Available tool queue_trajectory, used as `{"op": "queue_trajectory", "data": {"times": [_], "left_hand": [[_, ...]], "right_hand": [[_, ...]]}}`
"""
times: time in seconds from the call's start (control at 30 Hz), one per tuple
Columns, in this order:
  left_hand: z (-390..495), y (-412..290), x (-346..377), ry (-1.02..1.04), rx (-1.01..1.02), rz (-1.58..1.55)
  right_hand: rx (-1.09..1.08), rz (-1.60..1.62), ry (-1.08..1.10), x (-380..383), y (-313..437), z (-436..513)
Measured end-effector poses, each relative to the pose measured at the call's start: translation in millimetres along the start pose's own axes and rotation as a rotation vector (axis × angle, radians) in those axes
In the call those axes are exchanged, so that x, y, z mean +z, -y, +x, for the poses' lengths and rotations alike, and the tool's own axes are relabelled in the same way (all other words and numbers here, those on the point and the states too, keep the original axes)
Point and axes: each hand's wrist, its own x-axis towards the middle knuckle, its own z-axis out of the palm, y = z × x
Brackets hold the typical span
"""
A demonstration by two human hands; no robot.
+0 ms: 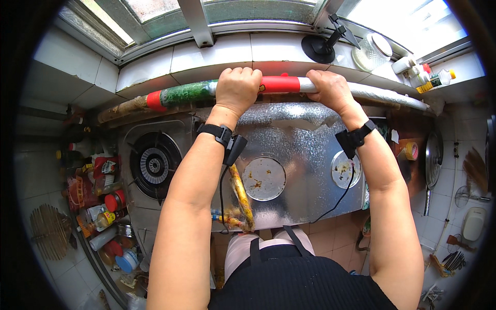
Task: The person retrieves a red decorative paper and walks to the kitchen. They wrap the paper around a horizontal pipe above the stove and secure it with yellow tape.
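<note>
Both of my arms reach out to a long wrapped pole or roll (279,84) that runs from left to right below the window sill. Its covering is green, red and white. My left hand (239,87) is closed around it near the green and red sections. Farther right, my right hand (329,87) grips it where the red gives way to white. Beneath my hands, shiny foil (298,135) covers the counter, with a crumpled rolled edge at the back. Two round stained discs, one near the middle (264,178) and one at the right (345,169), rest on the foil.
A gas burner (155,165) is at the left, beside bottles and jars (115,200). A crumpled yellow wrapper (242,193) lies near the front edge. The sill holds a black stand (318,48) and a glass jar (370,54). A pan lid (433,159) hangs at the right.
</note>
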Motion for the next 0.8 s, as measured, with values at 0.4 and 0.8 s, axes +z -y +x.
{"op": "queue_trajectory", "data": {"times": [0.4,0.8], "left_hand": [[-3.3,-1.8,-0.7,-0.047,0.005,0.042],[-21.8,1.3,-12.3,-0.128,-0.044,-0.020]], "right_hand": [[0.015,-0.003,0.087,-13.5,7.5,1.6],[-0.233,0.104,0.122,-8.4,100.2,59.9]]}}
